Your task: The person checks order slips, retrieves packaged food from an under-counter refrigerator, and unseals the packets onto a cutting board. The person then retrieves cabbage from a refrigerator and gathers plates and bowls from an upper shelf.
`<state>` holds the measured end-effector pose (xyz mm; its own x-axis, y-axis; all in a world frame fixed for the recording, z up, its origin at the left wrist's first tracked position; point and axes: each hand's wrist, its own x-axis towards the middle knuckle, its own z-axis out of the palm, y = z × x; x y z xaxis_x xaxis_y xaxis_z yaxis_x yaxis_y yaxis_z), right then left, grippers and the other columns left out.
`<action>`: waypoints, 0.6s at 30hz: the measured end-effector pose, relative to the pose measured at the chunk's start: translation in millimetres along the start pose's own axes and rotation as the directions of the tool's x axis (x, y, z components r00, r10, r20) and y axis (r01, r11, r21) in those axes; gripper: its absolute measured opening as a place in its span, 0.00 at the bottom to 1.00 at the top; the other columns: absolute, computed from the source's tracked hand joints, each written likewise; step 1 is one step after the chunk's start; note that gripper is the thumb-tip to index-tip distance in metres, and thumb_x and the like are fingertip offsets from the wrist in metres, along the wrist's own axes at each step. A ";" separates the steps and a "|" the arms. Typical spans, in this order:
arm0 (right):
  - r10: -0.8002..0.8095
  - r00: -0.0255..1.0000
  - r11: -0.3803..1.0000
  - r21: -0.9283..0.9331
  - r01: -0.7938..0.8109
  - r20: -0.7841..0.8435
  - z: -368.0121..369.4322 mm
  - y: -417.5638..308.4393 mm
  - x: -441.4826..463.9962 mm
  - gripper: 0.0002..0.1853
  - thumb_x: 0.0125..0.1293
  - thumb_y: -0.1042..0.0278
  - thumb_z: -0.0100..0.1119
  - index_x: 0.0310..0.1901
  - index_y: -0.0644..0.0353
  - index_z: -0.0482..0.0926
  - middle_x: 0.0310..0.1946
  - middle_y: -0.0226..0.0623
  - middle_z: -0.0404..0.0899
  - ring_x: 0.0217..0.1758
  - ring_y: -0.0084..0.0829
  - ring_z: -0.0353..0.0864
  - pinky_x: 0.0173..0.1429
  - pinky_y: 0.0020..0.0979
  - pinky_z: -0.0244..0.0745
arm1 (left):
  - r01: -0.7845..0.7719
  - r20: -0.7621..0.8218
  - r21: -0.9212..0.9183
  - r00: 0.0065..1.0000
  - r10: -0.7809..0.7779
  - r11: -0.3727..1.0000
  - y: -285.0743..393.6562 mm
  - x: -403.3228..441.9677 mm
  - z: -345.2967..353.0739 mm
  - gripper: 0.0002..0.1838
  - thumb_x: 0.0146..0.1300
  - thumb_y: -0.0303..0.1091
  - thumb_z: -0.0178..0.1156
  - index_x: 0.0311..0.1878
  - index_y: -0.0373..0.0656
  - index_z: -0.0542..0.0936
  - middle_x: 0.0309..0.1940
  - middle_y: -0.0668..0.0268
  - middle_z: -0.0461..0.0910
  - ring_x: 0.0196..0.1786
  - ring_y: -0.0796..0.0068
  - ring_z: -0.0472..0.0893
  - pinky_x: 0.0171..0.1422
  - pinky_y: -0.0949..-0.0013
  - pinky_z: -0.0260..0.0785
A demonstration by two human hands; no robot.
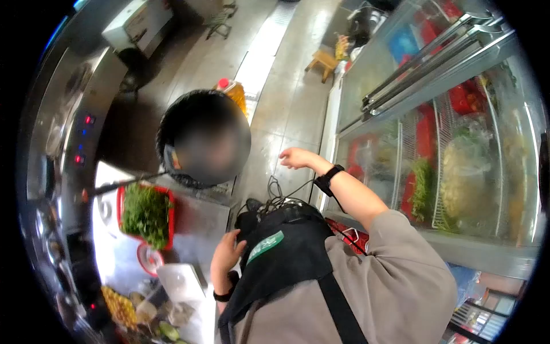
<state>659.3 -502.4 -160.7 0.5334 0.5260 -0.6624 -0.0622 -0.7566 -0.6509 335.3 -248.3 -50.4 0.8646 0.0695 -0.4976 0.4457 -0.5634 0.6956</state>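
My left hand (229,251) hangs beside the black apron (281,246) near the steel counter's edge, fingers apart and holding nothing. Reaching out over the floor, my right hand (294,158) has loosely bent fingers with nothing visible in them. It is between the black-lined bin (166,137) and the glass-door fridge (401,155), touching neither. Black bands circle both wrists. A red basket (171,218) full of leafy greens (142,215) sits on the counter to the left. The bin's inside is blurred.
A jug of yellow oil (236,94) with a red cap stands behind the bin. Further off is a small wooden stool (323,62). On the counter are a white tray (182,282) and a red-rimmed bowl (150,259). Cables (278,195) hang near my waist.
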 end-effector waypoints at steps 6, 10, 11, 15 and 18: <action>0.167 0.951 0.913 0.406 -0.050 -0.260 -94.2 67.0 -23.3 0.19 0.66 0.62 0.57 0.55 0.61 0.75 0.39 0.35 0.82 0.37 0.27 0.81 0.37 0.29 0.78 | -0.136 0.029 0.111 0.991 0.133 0.985 47.8 99.3 -40.4 0.22 0.61 0.38 0.62 0.56 0.38 0.75 0.49 0.50 0.78 0.53 0.48 0.76 0.56 0.57 0.69; 0.113 0.978 0.878 0.478 -0.017 -0.173 -131.9 125.8 19.0 0.16 0.66 0.65 0.57 0.54 0.59 0.75 0.38 0.37 0.81 0.34 0.27 0.81 0.35 0.29 0.78 | -0.141 -0.011 0.128 0.990 0.144 0.982 88.8 161.8 -45.3 0.21 0.60 0.37 0.61 0.55 0.38 0.75 0.47 0.51 0.78 0.52 0.49 0.76 0.56 0.57 0.69; 0.138 0.979 0.823 0.568 -0.028 -0.153 -139.7 120.6 22.8 0.15 0.67 0.69 0.55 0.55 0.59 0.76 0.34 0.33 0.81 0.34 0.27 0.81 0.36 0.30 0.77 | -0.115 0.050 0.177 0.993 0.108 0.977 96.4 168.2 -42.7 0.21 0.60 0.36 0.61 0.55 0.38 0.75 0.48 0.51 0.78 0.52 0.49 0.76 0.56 0.56 0.69; -0.006 0.997 0.999 0.034 0.003 0.071 -154.4 132.8 90.3 0.15 0.63 0.65 0.56 0.50 0.60 0.79 0.34 0.39 0.82 0.34 0.30 0.82 0.37 0.32 0.76 | -0.081 -0.305 0.015 0.949 0.081 0.997 136.0 171.8 -32.1 0.22 0.59 0.35 0.62 0.56 0.38 0.75 0.49 0.51 0.78 0.53 0.50 0.77 0.57 0.57 0.69; -0.253 0.930 0.840 -0.415 0.348 0.267 -139.1 105.9 152.6 0.19 0.59 0.59 0.56 0.48 0.61 0.80 0.42 0.51 0.82 0.46 0.50 0.80 0.50 0.44 0.74 | 0.153 -0.277 -0.246 0.935 -0.221 0.957 121.7 144.1 4.6 0.22 0.60 0.35 0.62 0.57 0.38 0.75 0.51 0.50 0.78 0.55 0.52 0.77 0.58 0.57 0.70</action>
<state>851.5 -556.3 -279.1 0.2866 0.7845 -0.5499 0.4838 -0.6139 -0.6237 513.1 -310.7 -39.8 0.7742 0.4178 -0.4754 0.6163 -0.3263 0.7167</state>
